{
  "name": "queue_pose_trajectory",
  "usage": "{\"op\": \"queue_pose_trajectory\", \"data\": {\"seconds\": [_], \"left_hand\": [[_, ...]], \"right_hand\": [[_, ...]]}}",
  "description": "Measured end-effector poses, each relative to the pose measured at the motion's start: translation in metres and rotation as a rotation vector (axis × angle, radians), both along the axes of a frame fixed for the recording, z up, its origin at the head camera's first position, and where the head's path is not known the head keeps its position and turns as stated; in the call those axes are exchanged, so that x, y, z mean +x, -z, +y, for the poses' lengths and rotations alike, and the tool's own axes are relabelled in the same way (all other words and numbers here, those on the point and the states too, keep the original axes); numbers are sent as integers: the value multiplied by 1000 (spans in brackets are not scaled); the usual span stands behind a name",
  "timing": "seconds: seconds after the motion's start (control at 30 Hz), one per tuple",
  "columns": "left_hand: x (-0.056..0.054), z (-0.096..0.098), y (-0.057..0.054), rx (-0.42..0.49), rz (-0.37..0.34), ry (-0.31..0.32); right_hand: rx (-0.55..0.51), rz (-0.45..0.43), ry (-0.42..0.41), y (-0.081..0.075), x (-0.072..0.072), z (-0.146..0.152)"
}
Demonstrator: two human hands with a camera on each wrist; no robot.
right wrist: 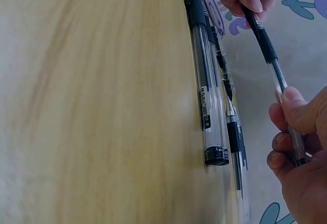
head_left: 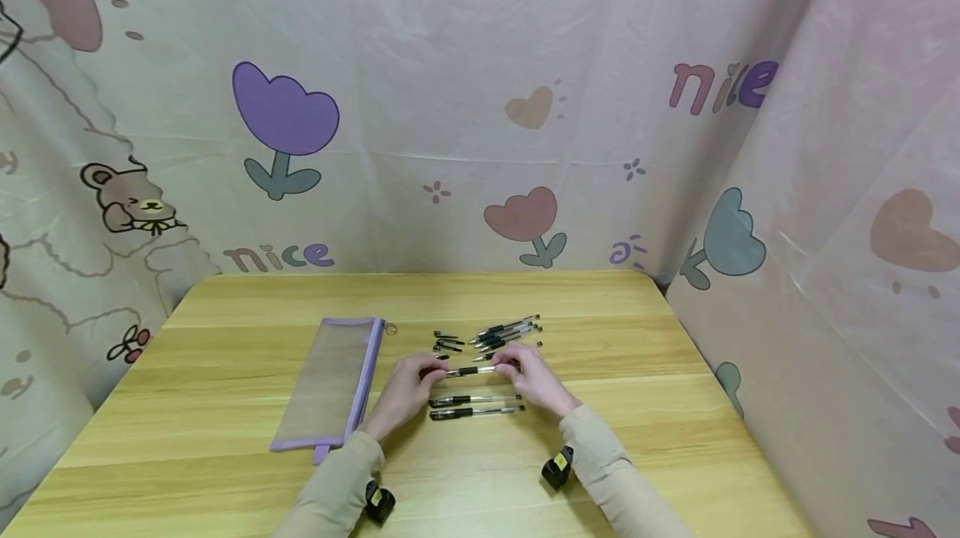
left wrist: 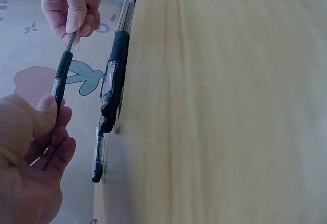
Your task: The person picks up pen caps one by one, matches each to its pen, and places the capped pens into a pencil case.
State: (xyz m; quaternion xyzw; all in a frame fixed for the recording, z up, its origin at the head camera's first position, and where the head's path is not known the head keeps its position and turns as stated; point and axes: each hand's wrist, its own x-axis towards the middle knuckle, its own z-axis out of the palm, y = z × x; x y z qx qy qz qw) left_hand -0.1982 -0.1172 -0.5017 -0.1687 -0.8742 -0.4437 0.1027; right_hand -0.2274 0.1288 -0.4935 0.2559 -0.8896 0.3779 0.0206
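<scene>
Both hands [head_left: 407,388] [head_left: 534,377] hold a pen [head_left: 472,370] before cloth [head_left: 390,213] lettered "nice".

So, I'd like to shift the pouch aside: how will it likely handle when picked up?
The purple-edged pouch will probably sag, since it looks thin and see-through. It's likely light, as it lies flat with no contents showing. Rolling seems unlikely given that flat shape.

Wooden table [head_left: 187,404]; purple-edged pouch [head_left: 326,384]; two capped pens [head_left: 467,413]; uncapped pens [head_left: 501,333]; caps [head_left: 452,342]
</scene>
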Motion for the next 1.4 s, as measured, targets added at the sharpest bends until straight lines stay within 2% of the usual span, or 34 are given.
{"op": "queue_pose_trajectory", "data": {"seconds": [0.37, 0.67, 0.8, 0.97, 1.2, 1.3, 1.4], "left_hand": [[1, -1, 0, -11, 32, 7], [2, -1, 1, -15, 48, -6], [4, -2, 0, -12, 53, 0], [4, -4, -3, -6, 9, 7], [2, -7, -2, -36, -84, -1], [3, -9, -1, -39, -125, -12], [3, -10, 0, -63, -134, -8]], "right_hand": [[3, -37, -3, -1, 0, -1], [4, -23, -25, -4, 0, -1], [7, -54, -32, -4, 0, 0], [5, -99, -60, -6, 0, 3], [34, -113, -89, -2, -1, 12], [59, -125, -82, -1, -2, 18], [70, -148, -71, 0, -3, 23]]}}
